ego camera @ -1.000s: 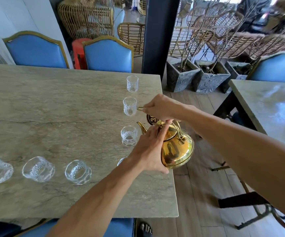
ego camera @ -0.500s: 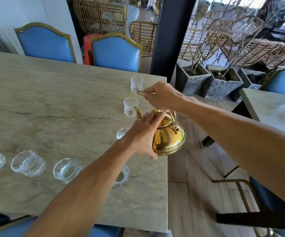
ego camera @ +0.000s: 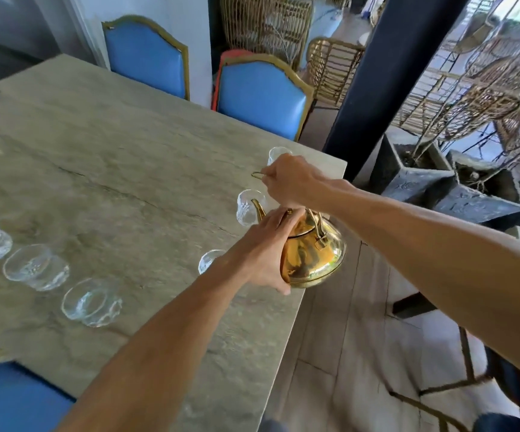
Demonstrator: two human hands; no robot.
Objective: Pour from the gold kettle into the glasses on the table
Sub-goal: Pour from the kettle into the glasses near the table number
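Note:
The gold kettle [ego camera: 313,257] hangs tilted over the table's right edge, its spout at the rim of a clear glass [ego camera: 247,210]. My right hand [ego camera: 289,180] grips the kettle's thin wire handle from above. My left hand [ego camera: 264,251] lies on the kettle's left side, with fingers pressing on the lid. A further glass [ego camera: 279,152] stands behind my right hand, mostly hidden. A nearer glass [ego camera: 210,260] peeks out beside my left wrist. Three more glasses [ego camera: 91,302] stand in a row at the left.
The stone table [ego camera: 112,182] ends just right of the kettle, above a wooden floor. Blue chairs [ego camera: 261,95] stand at the far side and one at the near left corner. A dark pillar [ego camera: 374,88] and stone planters [ego camera: 417,179] stand to the right.
The kettle and both hands have moved away from me along the right-hand row of glasses, from the nearer glass to the one behind it. Both hands keep their hold.

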